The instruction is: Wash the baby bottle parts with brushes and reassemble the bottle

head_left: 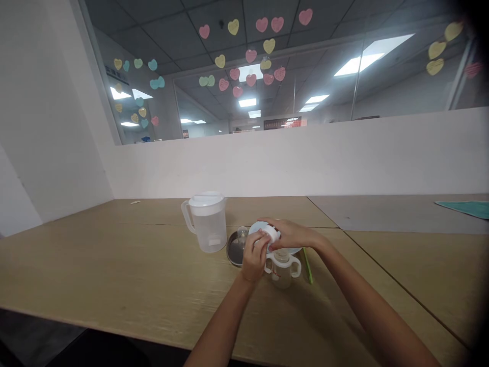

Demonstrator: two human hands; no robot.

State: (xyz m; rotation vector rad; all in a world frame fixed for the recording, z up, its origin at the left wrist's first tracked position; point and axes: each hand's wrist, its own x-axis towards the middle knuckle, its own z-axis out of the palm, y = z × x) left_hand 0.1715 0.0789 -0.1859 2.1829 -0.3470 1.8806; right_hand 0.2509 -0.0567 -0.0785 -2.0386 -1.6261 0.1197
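Both my hands meet above a two-handled baby bottle (281,275), their fingers on a small white bottle collar (271,233). My left hand (255,257) pinches it from the lower left. From the upper right, my right hand (294,234) is closed around the same collar. The bottle stands upright on the table just below, its clear neck uncovered and a white handle on each side. Behind the hands lies a pale blue plate (255,226), partly covered by them. Whether a nipple sits in the collar is hidden by my fingers.
A translucent white-lidded pitcher (210,229) stands to the left. Beside it, a dark round tray (234,250) carries a clear dome-shaped cap (242,233). A green stick (307,265) lies right of the bottle. A teal cloth (468,208) is at far right on the table (133,275).
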